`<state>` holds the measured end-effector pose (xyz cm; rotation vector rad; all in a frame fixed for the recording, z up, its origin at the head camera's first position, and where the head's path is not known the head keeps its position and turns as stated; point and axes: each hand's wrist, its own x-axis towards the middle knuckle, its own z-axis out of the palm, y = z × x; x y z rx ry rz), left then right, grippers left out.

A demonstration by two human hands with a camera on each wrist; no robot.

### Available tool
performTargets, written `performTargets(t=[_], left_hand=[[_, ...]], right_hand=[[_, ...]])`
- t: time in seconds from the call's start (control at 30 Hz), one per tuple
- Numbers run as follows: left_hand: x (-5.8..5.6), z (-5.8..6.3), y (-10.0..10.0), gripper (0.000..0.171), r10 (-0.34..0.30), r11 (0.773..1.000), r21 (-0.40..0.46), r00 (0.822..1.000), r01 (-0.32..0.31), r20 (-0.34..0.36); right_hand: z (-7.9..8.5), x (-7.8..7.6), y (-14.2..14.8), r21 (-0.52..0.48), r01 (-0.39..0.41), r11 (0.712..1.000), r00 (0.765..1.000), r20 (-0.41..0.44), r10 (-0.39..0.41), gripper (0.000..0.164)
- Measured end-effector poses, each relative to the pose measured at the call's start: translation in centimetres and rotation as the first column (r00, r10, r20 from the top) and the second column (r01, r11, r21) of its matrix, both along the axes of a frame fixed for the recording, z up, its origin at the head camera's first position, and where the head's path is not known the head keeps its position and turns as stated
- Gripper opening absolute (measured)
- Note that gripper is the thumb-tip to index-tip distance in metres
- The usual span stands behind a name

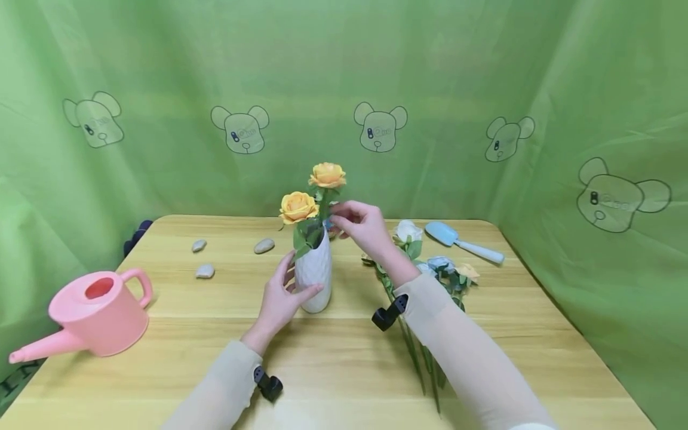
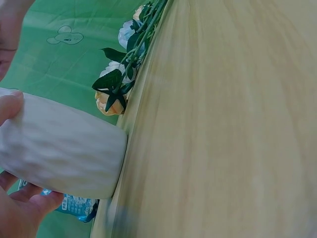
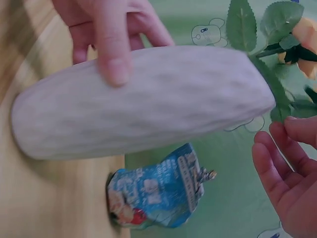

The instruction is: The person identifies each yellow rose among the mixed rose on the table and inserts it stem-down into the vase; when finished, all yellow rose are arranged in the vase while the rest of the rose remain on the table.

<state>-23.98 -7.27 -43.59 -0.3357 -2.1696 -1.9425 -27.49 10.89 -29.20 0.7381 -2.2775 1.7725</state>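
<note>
A white textured vase [image 1: 313, 275] stands upright on the table, with two yellow-orange roses, a lower rose [image 1: 298, 208] and a higher rose [image 1: 328, 175], rising from its mouth. My left hand [image 1: 282, 298] grips the vase's body, thumb on the near side and fingers on the far side. At the rim, my right hand [image 1: 362, 227] has thumb and forefinger together at the higher rose's stem and leaves, seeming to pinch them. The right wrist view shows this hand [image 3: 292, 183] beside the leaves; the exact contact is hard to see.
More white, blue and peach roses [image 1: 441, 263] lie right of the vase, near a light-blue trowel [image 1: 464, 242]. A pink watering can [image 1: 102, 313] stands at left. Several grey stones, including one stone [image 1: 264, 245], lie behind. A blue pouch [image 3: 153, 191] stands behind the vase.
</note>
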Motion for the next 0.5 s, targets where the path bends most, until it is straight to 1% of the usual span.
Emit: performTargets(t=[0.07, 0.13, 0.17, 0.4, 0.5], left_hand=[[0.0, 0.0, 0.0, 0.084, -0.002, 1.000, -0.001, 1.000, 0.002, 0.002], [0.0, 0.0, 0.0, 0.084, -0.003, 1.000, -0.001, 1.000, 0.003, -0.002], [0.0, 0.0, -0.1, 0.084, -0.002, 1.000, -0.001, 1.000, 0.002, -0.003], [0.0, -0.1, 0.0, 0.084, -0.003, 1.000, -0.008, 1.000, 0.002, -0.001], [0.0, -0.1, 0.1, 0.083, -0.004, 1.000, -0.004, 1.000, 0.004, -0.004]], right_hand=[[-0.5, 0.2, 0.5, -0.008, 0.004, 1.000, 1.000, 0.010, -0.004, 0.020], [-0.4, 1.0, 0.9, 0.002, 0.011, 1.000, 1.000, 0.021, -0.011, 0.021], [-0.6, 1.2, 1.2, 0.005, 0.012, 1.000, 1.000, 0.020, -0.012, 0.021], [-3.9, 0.2, 4.4, 0.007, 0.043, 0.999, 0.998, 0.051, -0.043, 0.025], [-4.4, 0.6, 5.8, 0.008, 0.061, 0.998, 0.996, 0.060, -0.061, 0.028]])
